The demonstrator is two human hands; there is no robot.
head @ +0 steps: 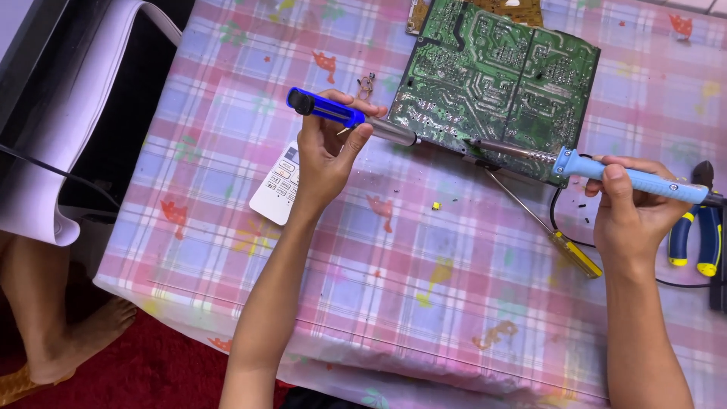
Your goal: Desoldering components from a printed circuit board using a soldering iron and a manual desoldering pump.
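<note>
My left hand (327,155) grips a dark blue desoldering pump (344,116), its metal nozzle pointing right at the near edge of a green circuit board (503,72). My right hand (632,208) holds a light blue soldering iron (606,170) by its handle. The iron's metal tip rests on the board's lower edge, a short way right of the pump's nozzle. The board lies solder side up at the far middle of the table.
A pink checked cloth (409,280) covers the table. A white remote (277,185) lies under my left wrist. A yellow-handled screwdriver (549,227) lies below the board. Blue-and-yellow pliers (700,227) are at the right edge. Someone's bare foot (72,333) is at lower left.
</note>
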